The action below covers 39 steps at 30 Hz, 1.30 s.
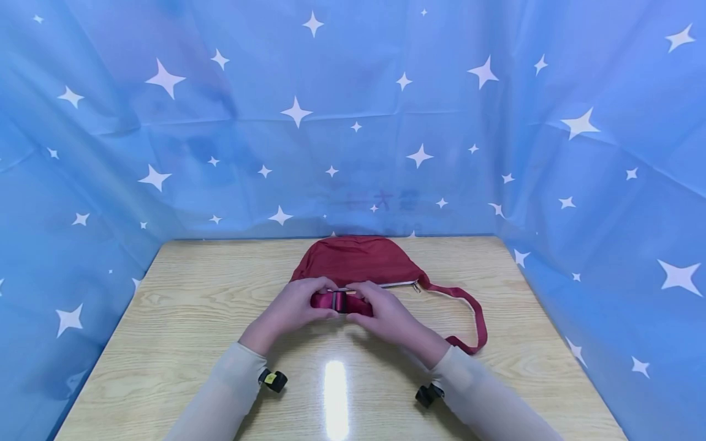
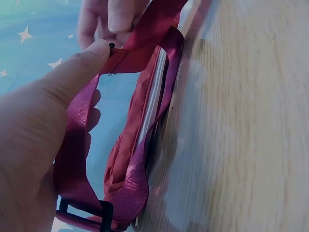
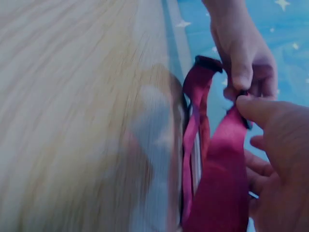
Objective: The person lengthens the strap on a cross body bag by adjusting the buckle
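Observation:
A dark red waist bag (image 1: 358,260) lies flat at the back of the table, its zipper along the near side. In front of it, both hands hold the bag's red strap (image 3: 217,179) at a black buckle (image 1: 339,301). My left hand (image 1: 298,305) grips the strap from the left, thumb at the near side. From the right, my right hand (image 1: 388,315) pinches the strap's other part between thumb and fingers. The fingers partly cover the buckle, so whether its halves are joined is hidden. A black strap slider (image 2: 107,215) shows lower down in the left wrist view.
The strap's loose loop (image 1: 481,321) curves over the wooden table (image 1: 193,355) at the right. A blue star-patterned curtain (image 1: 353,171) stands behind the table's far edge and along its sides. Each wrist wears a small black camera (image 1: 274,380).

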Motion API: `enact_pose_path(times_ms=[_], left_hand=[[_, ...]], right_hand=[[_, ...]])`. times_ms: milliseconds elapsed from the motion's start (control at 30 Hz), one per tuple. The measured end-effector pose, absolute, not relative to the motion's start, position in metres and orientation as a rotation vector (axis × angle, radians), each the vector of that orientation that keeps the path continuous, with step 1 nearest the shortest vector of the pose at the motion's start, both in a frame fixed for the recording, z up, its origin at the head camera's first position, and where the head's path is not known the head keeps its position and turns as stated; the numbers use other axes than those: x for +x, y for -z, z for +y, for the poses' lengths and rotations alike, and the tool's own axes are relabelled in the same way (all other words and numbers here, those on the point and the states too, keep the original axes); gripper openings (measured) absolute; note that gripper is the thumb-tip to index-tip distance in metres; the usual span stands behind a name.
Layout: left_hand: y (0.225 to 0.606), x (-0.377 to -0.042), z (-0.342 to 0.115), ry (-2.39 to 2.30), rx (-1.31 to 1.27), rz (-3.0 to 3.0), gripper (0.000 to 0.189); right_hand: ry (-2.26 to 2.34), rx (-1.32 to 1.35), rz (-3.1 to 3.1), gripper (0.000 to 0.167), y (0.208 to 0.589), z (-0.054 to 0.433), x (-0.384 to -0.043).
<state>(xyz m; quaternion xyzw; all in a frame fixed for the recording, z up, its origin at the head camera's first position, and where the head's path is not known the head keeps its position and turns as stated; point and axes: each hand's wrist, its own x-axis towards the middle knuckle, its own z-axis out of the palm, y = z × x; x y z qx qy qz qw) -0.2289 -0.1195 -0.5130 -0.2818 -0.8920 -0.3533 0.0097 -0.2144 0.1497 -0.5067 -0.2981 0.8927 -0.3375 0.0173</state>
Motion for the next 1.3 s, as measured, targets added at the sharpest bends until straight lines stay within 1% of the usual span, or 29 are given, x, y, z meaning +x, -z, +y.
enact_pose_path(times_ms=[200, 400, 567, 667, 800, 900, 1133, 1300], left_hand=[[0.511, -0.229, -0.119, 1.251, -0.870, -2.788, 0.047], [0.508, -0.229, -0.120, 1.330, -0.858, -2.785, 0.044], [0.507, -0.229, -0.122, 1.350, -0.875, -2.798, 0.047], [0.507, -0.229, -0.127, 1.353, -0.861, -2.821, 0.038], [0.508, -0.228, -0.136, 1.306, -0.841, -2.865, 0.015], [0.509, -0.229, -0.142, 1.262, -0.856, -2.882, 0.004], [0.508, -0.230, -0.144, 1.231, -0.907, -2.883, 0.010], [0.505, -0.230, -0.141, 1.235, -0.950, -2.865, 0.011]], right_hand=[[0.981, -1.019, 2.837, 0.057, 0.506, 0.137, -0.215], [0.974, -1.060, 2.882, 0.056, 0.505, 0.136, -0.215], [0.999, -1.110, 2.890, 0.053, 0.505, 0.137, -0.214], [1.035, -1.113, 2.880, 0.052, 0.506, 0.140, -0.214], [1.058, -1.114, 2.861, 0.053, 0.506, 0.146, -0.215], [1.042, -1.130, 2.859, 0.052, 0.507, 0.151, -0.216], [1.027, -1.153, 2.835, 0.052, 0.509, 0.155, -0.217], [1.053, -1.173, 2.835, 0.053, 0.511, 0.154, -0.217]])
